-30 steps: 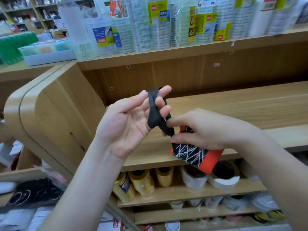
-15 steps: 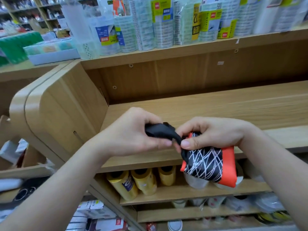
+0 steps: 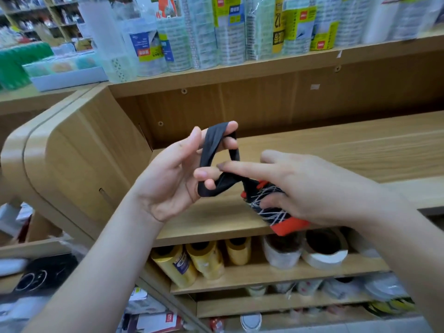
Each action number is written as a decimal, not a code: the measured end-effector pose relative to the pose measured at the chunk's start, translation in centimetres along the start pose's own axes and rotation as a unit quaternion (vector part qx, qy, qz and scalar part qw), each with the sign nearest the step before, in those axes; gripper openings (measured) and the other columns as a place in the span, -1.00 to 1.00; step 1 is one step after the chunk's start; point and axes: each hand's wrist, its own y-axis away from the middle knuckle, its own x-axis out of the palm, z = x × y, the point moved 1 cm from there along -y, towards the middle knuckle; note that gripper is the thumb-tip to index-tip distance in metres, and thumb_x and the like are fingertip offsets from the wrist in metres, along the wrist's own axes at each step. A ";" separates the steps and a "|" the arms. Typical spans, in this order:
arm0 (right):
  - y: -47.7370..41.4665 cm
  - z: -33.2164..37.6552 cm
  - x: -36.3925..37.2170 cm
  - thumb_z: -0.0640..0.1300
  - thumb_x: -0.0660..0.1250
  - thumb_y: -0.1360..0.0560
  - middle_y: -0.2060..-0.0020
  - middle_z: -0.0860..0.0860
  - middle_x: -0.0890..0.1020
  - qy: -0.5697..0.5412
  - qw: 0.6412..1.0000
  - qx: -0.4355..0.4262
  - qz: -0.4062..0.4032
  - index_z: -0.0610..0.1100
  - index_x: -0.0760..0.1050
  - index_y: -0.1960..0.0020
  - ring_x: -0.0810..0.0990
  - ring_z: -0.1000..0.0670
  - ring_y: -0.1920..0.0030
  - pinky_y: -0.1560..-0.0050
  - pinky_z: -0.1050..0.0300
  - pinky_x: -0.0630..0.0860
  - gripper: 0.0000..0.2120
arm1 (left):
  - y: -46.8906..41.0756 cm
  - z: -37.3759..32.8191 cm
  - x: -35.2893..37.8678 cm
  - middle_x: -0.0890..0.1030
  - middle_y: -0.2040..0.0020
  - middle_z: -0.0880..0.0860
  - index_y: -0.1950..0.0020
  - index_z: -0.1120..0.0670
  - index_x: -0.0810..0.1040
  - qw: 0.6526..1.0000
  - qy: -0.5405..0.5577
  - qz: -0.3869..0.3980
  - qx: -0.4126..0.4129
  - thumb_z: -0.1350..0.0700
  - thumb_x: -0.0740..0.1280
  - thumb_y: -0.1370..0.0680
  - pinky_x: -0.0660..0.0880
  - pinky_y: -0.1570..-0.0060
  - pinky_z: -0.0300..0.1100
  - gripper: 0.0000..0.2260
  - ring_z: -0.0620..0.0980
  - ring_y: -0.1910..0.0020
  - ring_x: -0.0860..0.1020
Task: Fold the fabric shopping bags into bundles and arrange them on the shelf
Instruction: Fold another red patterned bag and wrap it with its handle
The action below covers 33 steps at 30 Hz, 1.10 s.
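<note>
A folded fabric bag bundle (image 3: 276,213), black with white scribbled lines and an orange-red edge, is held in front of the wooden shelf (image 3: 336,152). My right hand (image 3: 310,188) grips the bundle from above, its index finger stretched left across the strap. The bag's black strap (image 3: 215,150) forms a loop spread over the fingers of my left hand (image 3: 177,179), which is held palm up to the left of the bundle. Most of the bundle is hidden under my right hand.
Wrapped stacks of clear tape rolls (image 3: 230,32) line the shelf above. Yellow rolls (image 3: 189,260) and white tape rolls (image 3: 324,248) fill the shelf below. A rounded wooden side panel (image 3: 72,152) stands to the left, with a light blue tray (image 3: 64,73) behind it.
My left hand has opened and lifted, stretching the black strap into a loop over its fingers. My right hand has shifted over the bundle and extended its index finger onto the strap.
</note>
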 end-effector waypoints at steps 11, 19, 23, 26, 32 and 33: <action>-1.6 -2.3 2.5 -0.07 0.41 -0.49 0.19 0.07 0.48 -0.039 0.975 -0.041 -0.216 -0.04 0.58 -0.02 0.50 0.02 0.26 0.26 -0.01 0.50 -0.88 | -0.7 1.4 1.5 0.57 -0.01 0.11 -0.28 0.25 0.54 0.991 0.082 -0.105 -0.007 0.11 0.49 -0.42 0.49 0.46 -0.41 -0.53 -0.20 0.53 0.42; -1.2 -4.8 3.3 -0.12 0.34 -0.48 0.17 0.06 0.69 -0.351 0.934 0.006 -0.062 -0.03 0.64 0.04 0.65 0.11 0.10 0.05 0.14 0.55 -0.89 | 0.6 0.2 1.0 0.35 -0.46 -0.16 -0.40 -0.17 0.44 0.876 -0.451 -0.161 0.055 -0.15 0.58 -0.25 0.40 -0.35 -0.06 -0.26 -0.19 -0.42 0.37; -1.0 -4.8 3.3 -0.15 0.36 -0.48 0.22 -0.01 0.67 -0.418 0.908 -0.006 -0.012 -0.09 0.62 0.07 0.62 0.12 0.17 0.12 0.24 0.51 -0.92 | 0.7 0.1 2.2 0.45 -0.38 -0.12 -0.20 -0.02 0.60 0.673 -0.734 0.025 0.092 -0.20 0.54 -0.28 0.28 -0.41 -0.19 -0.46 -0.18 -0.46 0.29; -0.7 -5.1 3.1 -0.19 0.36 -0.48 0.24 -0.04 0.67 -0.486 0.874 -0.014 -0.002 -0.19 0.63 0.06 0.62 0.09 0.20 0.17 0.25 0.51 -0.89 | 0.7 0.6 2.0 0.68 0.15 -0.01 0.10 0.05 0.67 0.774 -0.618 -0.050 0.127 -0.05 0.48 -0.39 0.56 0.05 -0.15 -0.79 -0.12 0.09 0.62; -0.5 -4.1 3.8 -0.17 0.36 -0.46 0.18 0.01 0.62 -0.582 0.812 -0.032 0.039 -0.09 0.54 -0.12 0.61 0.04 0.17 0.13 0.20 0.53 -0.77 | -0.3 1.7 1.3 0.33 0.59 -0.10 0.26 0.05 0.67 0.939 -0.187 -0.261 0.126 0.07 0.34 -0.49 0.20 0.49 -0.38 -0.83 -0.18 0.60 0.22; -0.3 -4.4 3.8 -0.18 0.38 -0.46 0.16 -0.04 0.59 -0.577 0.816 -0.016 0.028 -0.05 0.49 -0.24 0.59 -0.01 0.16 0.11 0.14 0.54 -0.65 | -0.5 1.8 1.2 0.30 0.60 -0.10 0.26 0.04 0.68 0.937 -0.170 -0.284 0.109 0.05 0.34 -0.48 0.19 0.43 -0.37 -0.82 -0.18 0.61 0.20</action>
